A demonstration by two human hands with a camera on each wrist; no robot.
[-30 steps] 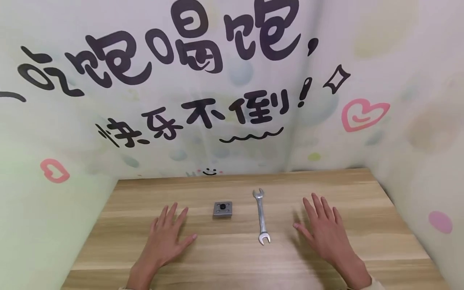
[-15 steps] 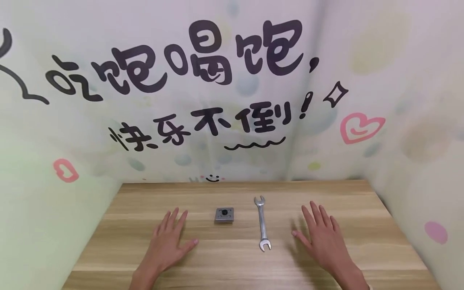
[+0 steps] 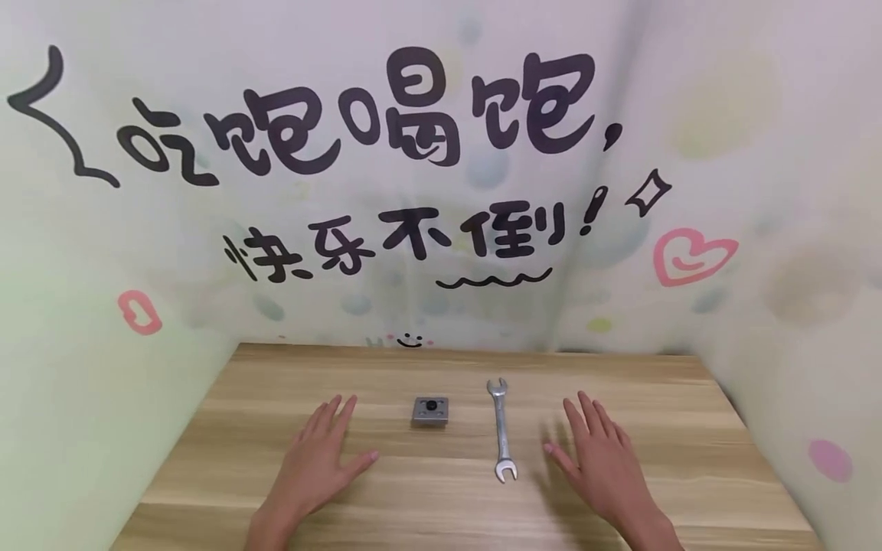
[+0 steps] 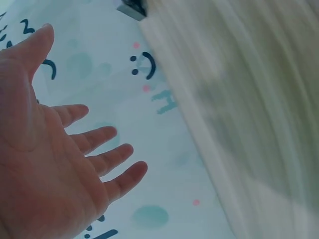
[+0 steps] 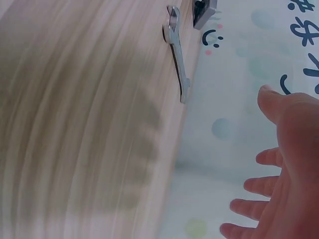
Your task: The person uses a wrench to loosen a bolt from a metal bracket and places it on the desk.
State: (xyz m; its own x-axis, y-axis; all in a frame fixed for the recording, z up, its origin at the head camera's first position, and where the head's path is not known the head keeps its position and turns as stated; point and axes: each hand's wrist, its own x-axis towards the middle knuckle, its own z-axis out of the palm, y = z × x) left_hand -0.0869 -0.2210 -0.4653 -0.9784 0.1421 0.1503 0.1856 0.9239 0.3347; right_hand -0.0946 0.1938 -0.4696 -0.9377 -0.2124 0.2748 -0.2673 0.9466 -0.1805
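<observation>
A silver double open-ended wrench (image 3: 501, 430) lies lengthwise on the wooden table (image 3: 441, 505). To its left sits a small square grey metal block (image 3: 430, 413) with a black round bolt head in its middle. My left hand (image 3: 313, 463) hovers left of the block, palm down, fingers extended and thumb spread toward the middle. On the other side, my right hand (image 3: 602, 463) is held over the table right of the wrench, fingers likewise extended. Both hands hold nothing, and the wrist views show their palms apart from the tabletop. The right wrist view also catches the wrench (image 5: 177, 59).
A pale printed wall (image 3: 344, 314) with black lettering and pink hearts rises behind the table's far edge. Similar walls close in at the left (image 3: 83, 398) and right (image 3: 792, 367).
The head view has tilted and turned slightly, so the scene has shifted. My right hand has come a little left, nearer the wrench. The block and wrench stay in place on the table.
</observation>
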